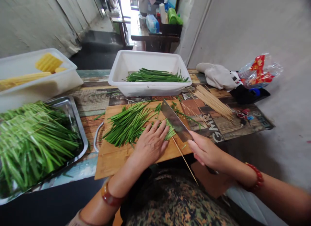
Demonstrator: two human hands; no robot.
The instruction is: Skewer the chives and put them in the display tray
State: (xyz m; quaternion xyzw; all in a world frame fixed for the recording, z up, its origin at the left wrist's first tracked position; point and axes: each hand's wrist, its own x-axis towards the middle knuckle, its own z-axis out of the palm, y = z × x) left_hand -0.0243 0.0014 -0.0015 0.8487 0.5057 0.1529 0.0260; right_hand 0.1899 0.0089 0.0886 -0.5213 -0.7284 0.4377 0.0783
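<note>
My left hand (153, 140) lies flat, fingers stretched out, pressing on a bundle of green chives (171, 130) on the wooden cutting board (109, 162). A thin wooden skewer (182, 156) sticks out of that bundle toward my body. In my right hand (204, 149) is the handle of a cleaver (176, 120), its broad blade standing at the right end of the bundle. More loose chives (128, 124) are spread on the board left of my left hand. Small green trimmings (178, 112) lie beyond the blade.
A metal tray (81, 135) of skewered chives stands at the left, below a white tub (62, 77) with yellow food. Behind the board is a white bin (148, 89) holding chives. Bamboo skewers (213, 102), a cap (216, 75) and plastic packaging (259, 72) lie to the right.
</note>
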